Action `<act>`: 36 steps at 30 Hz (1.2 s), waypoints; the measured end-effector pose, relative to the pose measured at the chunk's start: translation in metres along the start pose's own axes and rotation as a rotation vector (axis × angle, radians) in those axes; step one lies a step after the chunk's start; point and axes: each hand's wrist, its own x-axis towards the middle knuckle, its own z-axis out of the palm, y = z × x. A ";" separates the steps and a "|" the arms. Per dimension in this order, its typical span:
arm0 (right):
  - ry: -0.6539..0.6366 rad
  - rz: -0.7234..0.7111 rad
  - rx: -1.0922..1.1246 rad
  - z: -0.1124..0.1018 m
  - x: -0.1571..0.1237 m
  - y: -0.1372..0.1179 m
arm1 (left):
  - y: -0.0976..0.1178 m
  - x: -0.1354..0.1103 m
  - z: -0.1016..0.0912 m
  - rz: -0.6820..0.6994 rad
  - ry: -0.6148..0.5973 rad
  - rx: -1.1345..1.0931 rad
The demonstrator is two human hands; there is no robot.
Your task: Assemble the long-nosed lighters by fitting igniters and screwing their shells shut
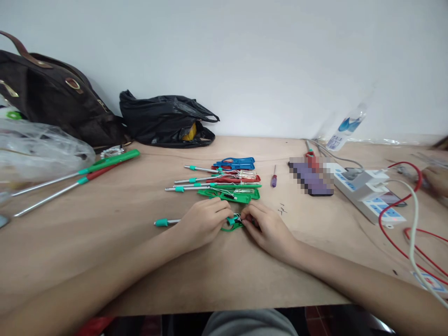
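Both my hands rest on the wooden table [115, 233] around a green gas lighter [231, 225] with a long metal tube and a teal collar. My left hand [203, 221] is closed over the lighter's tube side. My right hand [268, 228] pinches the green handle end, where thin wires show. Just behind my hands lies a row of similar lighters [227, 184] in green, red and blue, with their tubes pointing left.
Two long lighters [87, 175] lie at the left beside a clear plastic bag [35, 149]. A brown handbag [52, 102] and black bag [164, 119] stand at the wall. A small screwdriver [273, 177], phone [311, 177], power strip [367, 191], red cables [395, 224] and another person's hand [436, 179] are on the right.
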 end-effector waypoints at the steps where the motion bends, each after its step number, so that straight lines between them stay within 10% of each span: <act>1: -0.001 0.012 0.010 0.000 0.000 0.000 | 0.000 0.000 0.000 -0.016 0.003 -0.026; 36: 0.015 0.076 0.078 0.001 0.000 0.001 | -0.004 -0.003 0.000 0.007 -0.016 -0.032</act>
